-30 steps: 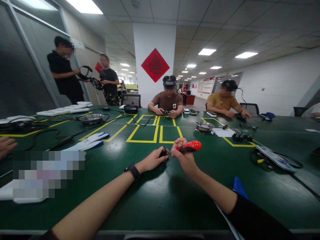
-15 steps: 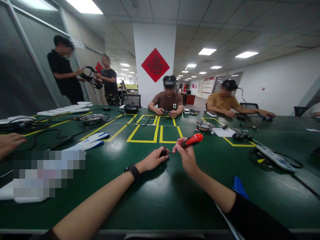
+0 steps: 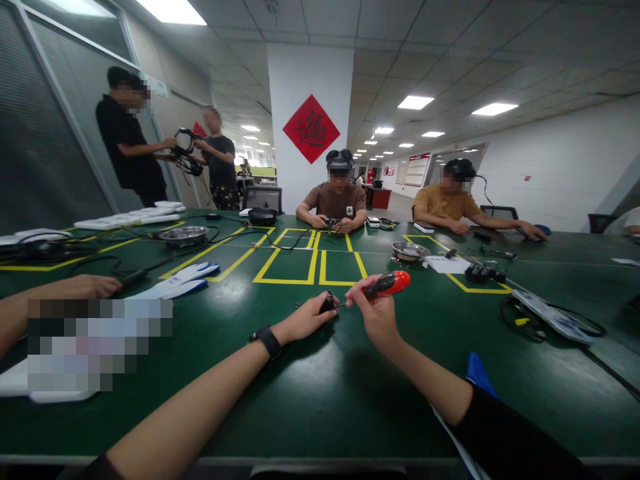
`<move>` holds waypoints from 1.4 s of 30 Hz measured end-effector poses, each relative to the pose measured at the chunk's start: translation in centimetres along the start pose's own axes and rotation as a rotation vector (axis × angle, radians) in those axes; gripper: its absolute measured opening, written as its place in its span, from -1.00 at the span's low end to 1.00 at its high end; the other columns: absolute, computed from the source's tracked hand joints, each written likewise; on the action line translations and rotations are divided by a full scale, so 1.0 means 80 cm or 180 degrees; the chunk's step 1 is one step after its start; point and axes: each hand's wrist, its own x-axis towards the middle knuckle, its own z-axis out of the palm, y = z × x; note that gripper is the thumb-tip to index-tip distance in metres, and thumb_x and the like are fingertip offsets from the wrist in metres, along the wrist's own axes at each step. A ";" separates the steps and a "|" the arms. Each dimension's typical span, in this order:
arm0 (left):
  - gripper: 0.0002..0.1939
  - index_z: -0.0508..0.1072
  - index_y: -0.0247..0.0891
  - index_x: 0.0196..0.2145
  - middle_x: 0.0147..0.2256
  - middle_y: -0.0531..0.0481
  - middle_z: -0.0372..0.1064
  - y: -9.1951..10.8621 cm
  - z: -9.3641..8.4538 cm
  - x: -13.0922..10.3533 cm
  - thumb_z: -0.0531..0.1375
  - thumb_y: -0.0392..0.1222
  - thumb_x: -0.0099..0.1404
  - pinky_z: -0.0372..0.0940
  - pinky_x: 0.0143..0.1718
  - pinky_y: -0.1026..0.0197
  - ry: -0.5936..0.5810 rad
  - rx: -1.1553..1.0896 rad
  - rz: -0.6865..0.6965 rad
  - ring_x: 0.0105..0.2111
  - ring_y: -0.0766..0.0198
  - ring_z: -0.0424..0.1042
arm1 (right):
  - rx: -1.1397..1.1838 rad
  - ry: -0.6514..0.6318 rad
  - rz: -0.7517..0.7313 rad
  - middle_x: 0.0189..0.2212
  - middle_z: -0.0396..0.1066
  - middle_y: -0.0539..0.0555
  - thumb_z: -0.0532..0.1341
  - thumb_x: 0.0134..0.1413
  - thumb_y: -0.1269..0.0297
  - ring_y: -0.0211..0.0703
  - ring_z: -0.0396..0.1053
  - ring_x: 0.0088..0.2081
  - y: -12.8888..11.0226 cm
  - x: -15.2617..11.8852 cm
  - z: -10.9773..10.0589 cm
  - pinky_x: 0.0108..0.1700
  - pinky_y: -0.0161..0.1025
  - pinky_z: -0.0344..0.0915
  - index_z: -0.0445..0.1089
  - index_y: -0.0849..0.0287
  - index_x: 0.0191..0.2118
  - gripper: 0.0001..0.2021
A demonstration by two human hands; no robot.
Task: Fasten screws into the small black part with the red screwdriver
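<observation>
In my left hand [image 3: 309, 316], low over the green table [image 3: 320, 393], is a small black part [image 3: 328, 302], gripped by the fingers. My right hand [image 3: 375, 310] holds a red and black screwdriver [image 3: 387, 285] near the start of its shaft. The handle points up to the right, and the thin shaft runs left to the black part. Whether the tip touches the part is too small to tell. A few tiny pieces lie just left of the part.
White-blue gloves [image 3: 175, 283] lie left, by another person's hand [image 3: 93, 287]. Metal bowls [image 3: 183, 235] [image 3: 410, 251] stand farther back. Black parts [image 3: 484, 272], a power strip [image 3: 550, 313] with cables, and a blue object [image 3: 480, 375] are on the right.
The other person's hand at the left has reached rightward to the black cable by the gloves. My screwdriver handle has turned slightly and shifted a little right. My left hand looks unchanged.
</observation>
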 end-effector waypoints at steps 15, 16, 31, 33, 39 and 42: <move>-0.75 0.28 -0.26 -0.13 -0.24 -0.04 0.37 0.000 0.000 0.000 0.05 -0.14 0.25 0.24 -0.17 0.18 -0.0094 -0.0116 -0.0026 -0.26 0.24 0.34 | -0.0614 0.0032 0.0050 -0.11 0.33 0.13 0.15 0.05 0.27 -0.14 0.35 -0.18 0.007 0.006 -0.009 -0.19 -0.18 0.33 0.35 0.19 -0.36 -0.89; -0.75 0.28 -0.26 -0.13 -0.24 -0.04 0.37 0.000 0.000 0.000 0.05 -0.13 0.25 0.24 -0.17 0.18 -0.0083 -0.0090 -0.0041 -0.27 0.24 0.34 | -0.0674 0.0096 0.0059 -0.17 0.36 0.12 0.16 0.05 0.26 -0.15 0.35 -0.21 0.008 0.007 -0.011 -0.23 -0.20 0.34 0.34 0.20 -0.39 -0.88; -0.75 0.28 -0.26 -0.13 -0.24 -0.04 0.38 0.001 -0.001 0.000 0.06 -0.16 0.24 0.23 -0.15 0.17 -0.0062 -0.0093 -0.0014 -0.25 0.23 0.35 | 0.0247 0.0083 0.0687 -0.40 0.41 -0.04 0.15 0.05 0.24 -0.39 0.28 -0.66 0.017 0.009 -0.016 -0.62 -0.39 0.20 0.19 0.10 -0.20 -0.81; -0.76 0.28 -0.27 -0.14 -0.24 -0.04 0.38 0.000 0.000 0.000 0.06 -0.15 0.24 0.23 -0.16 0.18 -0.0040 -0.0071 -0.0007 -0.26 0.23 0.34 | 0.0449 -0.0050 0.0725 -0.31 0.41 0.00 0.12 0.06 0.28 -0.35 0.35 -0.57 0.017 0.007 -0.015 -0.53 -0.34 0.28 0.19 0.08 -0.11 -0.76; -0.76 0.28 -0.26 -0.14 -0.23 -0.01 0.37 0.000 0.000 0.000 0.06 -0.15 0.24 0.21 -0.14 0.18 -0.0029 -0.0069 0.0016 -0.25 0.24 0.33 | 0.0354 -0.0174 0.0745 -0.27 0.41 0.05 0.08 0.11 0.22 -0.33 0.36 -0.55 0.016 0.008 -0.013 -0.47 -0.29 0.33 0.16 0.09 -0.02 -0.70; -0.77 0.29 -0.26 -0.16 -0.23 -0.01 0.36 0.003 -0.001 -0.001 0.05 -0.15 0.25 0.21 -0.14 0.17 -0.0025 -0.0011 0.0042 -0.24 0.24 0.33 | 0.0165 -0.0231 0.0702 -0.39 0.41 0.00 0.12 0.08 0.21 -0.34 0.34 -0.58 0.017 0.008 -0.013 -0.49 -0.32 0.32 0.18 0.13 -0.09 -0.73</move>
